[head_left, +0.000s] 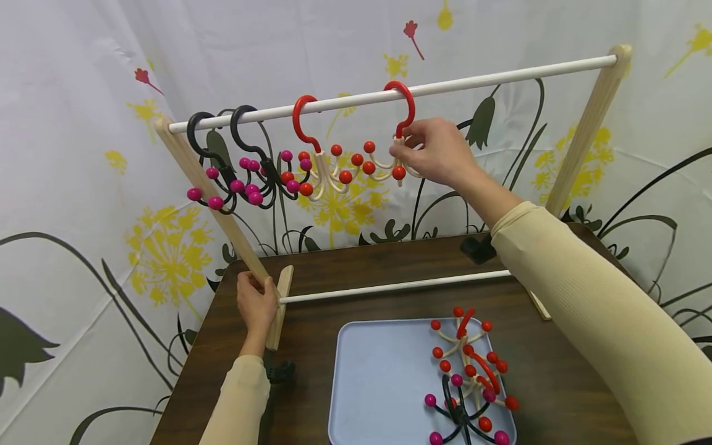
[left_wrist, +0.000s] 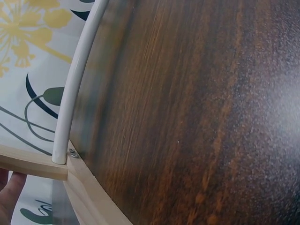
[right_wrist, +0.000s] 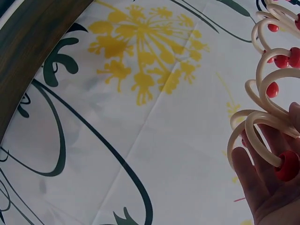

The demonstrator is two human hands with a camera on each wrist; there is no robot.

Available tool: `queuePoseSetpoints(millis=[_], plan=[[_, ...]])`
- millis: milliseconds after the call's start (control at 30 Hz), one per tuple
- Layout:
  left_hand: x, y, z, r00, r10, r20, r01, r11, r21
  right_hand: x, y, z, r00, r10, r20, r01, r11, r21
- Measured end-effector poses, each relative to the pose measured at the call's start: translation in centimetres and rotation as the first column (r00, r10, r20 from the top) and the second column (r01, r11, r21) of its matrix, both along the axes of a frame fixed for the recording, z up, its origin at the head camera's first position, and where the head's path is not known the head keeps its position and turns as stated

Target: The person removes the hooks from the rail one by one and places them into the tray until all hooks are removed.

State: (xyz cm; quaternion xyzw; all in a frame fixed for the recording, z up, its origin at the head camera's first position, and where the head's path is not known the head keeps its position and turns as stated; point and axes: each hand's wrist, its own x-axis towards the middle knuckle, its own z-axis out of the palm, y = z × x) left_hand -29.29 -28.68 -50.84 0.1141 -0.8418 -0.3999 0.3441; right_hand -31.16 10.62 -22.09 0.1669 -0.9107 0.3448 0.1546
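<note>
My right hand (head_left: 436, 151) pinches the cream stem of a red-and-cream multi-arm hanger (head_left: 408, 102), whose red hook is over the rack's white top rail (head_left: 473, 80). In the right wrist view, its curved cream arms (right_wrist: 262, 150) with red ball tips pass by the fingers. Low on the left, my left hand (head_left: 258, 306) grips the rack's wooden post (head_left: 222, 219), close to the foot. Left of the right hand, another red-and-cream hanger (head_left: 319, 154) hangs on the rail. Two black hangers (head_left: 214, 157) with pink balls hang further left.
On the dark wooden table (head_left: 311, 383) lies a light blue tray (head_left: 367, 377). Several loose hangers are piled on its right side, including a black one (head_left: 460, 414) with pink balls. A white lower bar (head_left: 400, 286) spans the rack; a patterned curtain (head_left: 72, 123) hangs behind.
</note>
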Motion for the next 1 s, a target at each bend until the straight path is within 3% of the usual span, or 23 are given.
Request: queuePoseSetpoints(millis=[267, 467, 600, 800, 1000], plan=[[0.0, 0.2, 0.0, 1.000, -0.010, 0.004, 0.009, 1.000, 0.014, 1.2, 0.2, 1.5, 0.999, -0.032, -0.036, 0.030, 0.998, -0.052], [-0.1, 0.1, 0.0, 1.000, -0.008, 0.007, 0.008, 1.000, 0.025, 3.2, 0.7, 3.3, 0.997, -0.059, -0.054, 0.055, 0.996, -0.066], [-0.2, 0.0, -0.2, 1.000, -0.007, 0.011, 0.007, 1.000, 0.021, 4.6, 1.0, 3.5, 0.996, -0.064, -0.062, 0.061, 0.997, -0.054], [-0.1, 0.1, -0.1, 1.000, -0.013, 0.000, 0.013, 1.000, 0.019, 6.5, 0.8, 1.2, 0.998, -0.054, 0.033, 0.052, 0.997, 0.062], [0.0, 0.1, 0.1, 1.000, -0.011, 0.011, 0.010, 1.000, 0.022, 7.6, -0.3, -3.4, 0.981, 0.042, 0.191, -0.077, 0.981, 0.179]])
